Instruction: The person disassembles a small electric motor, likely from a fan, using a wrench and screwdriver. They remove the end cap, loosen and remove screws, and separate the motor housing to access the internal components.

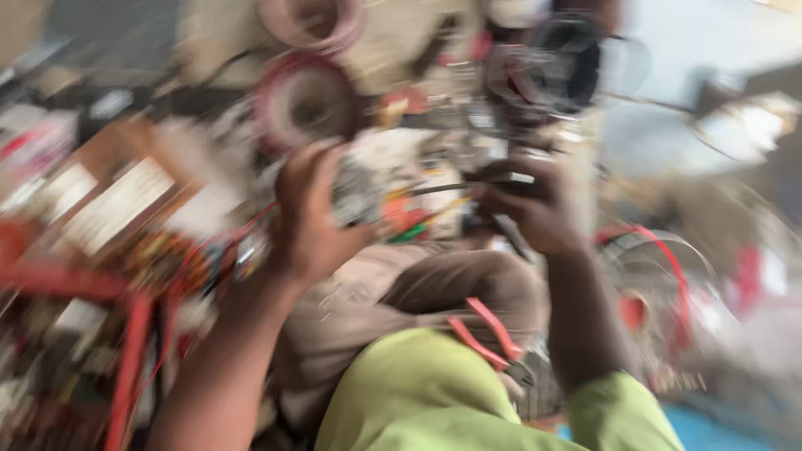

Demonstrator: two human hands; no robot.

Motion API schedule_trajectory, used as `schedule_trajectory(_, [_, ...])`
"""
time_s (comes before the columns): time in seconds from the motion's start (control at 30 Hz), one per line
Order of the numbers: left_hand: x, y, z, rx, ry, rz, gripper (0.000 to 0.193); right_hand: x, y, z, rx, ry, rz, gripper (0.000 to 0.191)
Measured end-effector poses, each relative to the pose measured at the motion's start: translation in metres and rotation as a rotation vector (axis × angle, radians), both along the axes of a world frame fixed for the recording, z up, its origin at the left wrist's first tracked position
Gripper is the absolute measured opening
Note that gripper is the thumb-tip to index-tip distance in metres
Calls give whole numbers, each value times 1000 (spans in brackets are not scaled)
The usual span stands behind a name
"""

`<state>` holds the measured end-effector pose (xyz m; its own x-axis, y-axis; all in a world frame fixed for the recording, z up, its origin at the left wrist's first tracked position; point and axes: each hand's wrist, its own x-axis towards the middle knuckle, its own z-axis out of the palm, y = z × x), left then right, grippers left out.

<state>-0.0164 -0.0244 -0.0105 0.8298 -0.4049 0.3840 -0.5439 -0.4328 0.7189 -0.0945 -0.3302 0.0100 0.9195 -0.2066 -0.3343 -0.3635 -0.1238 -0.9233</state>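
Head view, heavily blurred by motion; fine detail is lost throughout.

Far left: a red metal frame (pixel 125 334) runs along the lower left edge, with loose red wires (pixel 209 242) above it. Behind these lie brown cardboard boxes with pale labels (pixel 117 200).

Left of centre: the left hand (pixel 311 219), palm away from the camera, its grip closed around a small metallic component (pixel 361 194) with coloured wires (pixel 409 221) (red, green, yellow) trailing from its right side. The component sits at centre, held above the person's lap, between the two hands.

Upper centre: two coils of reddish wire (pixel 305 100), one above the other, among unclear clutter.

Right of centre: the right hand (pixel 535 213), its grip pinching a thin dark tool (pixel 493 185) whose tip points left towards the component; the kind of tool cannot be told.

Lower centre: red-handled pliers (pixel 489 338) rest on the brown-clothed lap (pixel 434 292), just above the green shirt (pixel 418 392).

Right: a round wire guard with a red rim (pixel 668 276), partly behind the right forearm. Upper right: a dark rounded object (pixel 560 63), too blurred to name.
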Motion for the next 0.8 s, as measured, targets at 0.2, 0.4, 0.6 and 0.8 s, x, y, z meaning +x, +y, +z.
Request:
schedule_trajectory(0.2, [-7, -2, 9, 116, 132, -36, 98, 24, 22, -19, 339, -58, 56, 34])
schedule_trajectory(0.4, [12, 25, -9, 64, 73, -152, 91, 58, 44, -53, 164, -337, 480, 63])
schedule_trajectory(0.6, [30, 25, -9, -102, 141, -245, 80, 79, 57, -21, -364, -21, 632, 22])
schedule_trajectory(0.8, [27, 26, 2, -140, 113, -256, 80, 99, 81, 6, -594, -128, 834, 15])
